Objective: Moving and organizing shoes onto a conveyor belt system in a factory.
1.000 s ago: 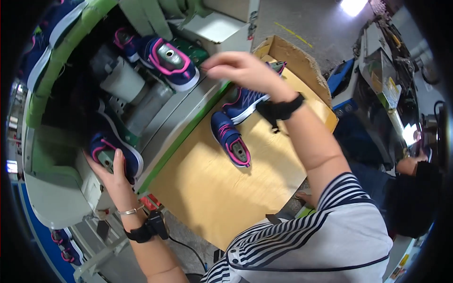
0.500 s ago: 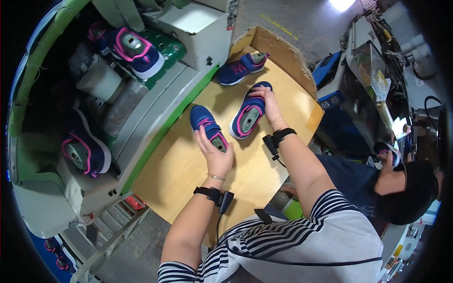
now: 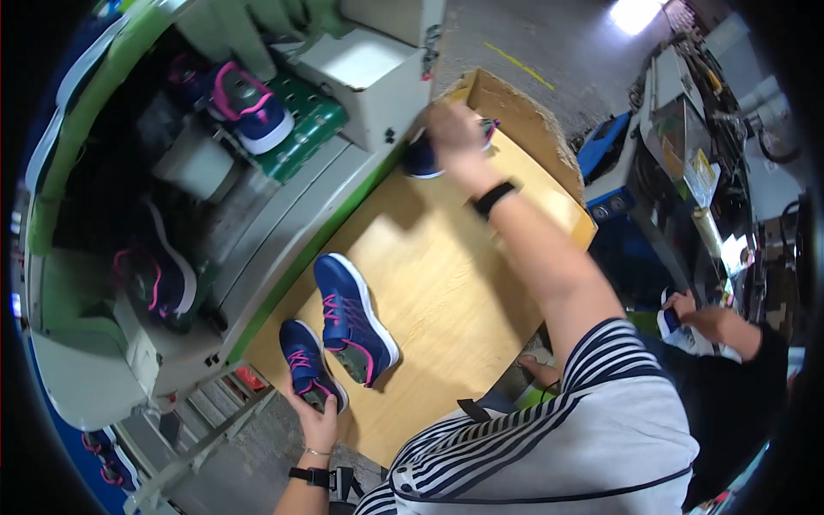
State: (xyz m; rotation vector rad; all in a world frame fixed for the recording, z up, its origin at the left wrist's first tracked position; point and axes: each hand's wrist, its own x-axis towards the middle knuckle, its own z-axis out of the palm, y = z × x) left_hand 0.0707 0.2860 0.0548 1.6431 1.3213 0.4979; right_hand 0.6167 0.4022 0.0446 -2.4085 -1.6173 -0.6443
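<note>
1. Far left, I make out a pair of small dark shoes [image 3: 110, 459] on a blue surface, too near the rim for me to judge their setting.
2. Next, inside the grey-green machine [image 3: 77, 369], a front shoe [image 3: 174, 276] sits in shadow, so I cannot tell what supports it.
3. Behind it, a rear shoe [image 3: 262, 124] points its toe over a green perforated plate [image 3: 300, 142], which seems to serve as its rest.
4. At the board's near left corner, the left hand [image 3: 314, 419] pinches the heel of the near shoe [image 3: 300, 348], thumb one side, fingers the other; I judge that this grip steadies it while leaving the laces uncovered.
5. Just beside it, the neighbouring shoe [image 3: 350, 300] lies untouched on the wooden board [image 3: 438, 292], toe pointing away; a grey-green form [image 3: 350, 362] fills its opening, probably keeping its shape.
6. At the board's far end, the right hand [image 3: 457, 137] blurs across the far shoe [image 3: 421, 160]; I cannot tell whether its fingers are spread or gripping.
7. Behind that, a cardboard wall [image 3: 524, 107] edges the board, perhaps as a stop.
8. Far right, a co-worker's hand [image 3: 683, 304] is at another shoe [image 3: 669, 321].
</note>
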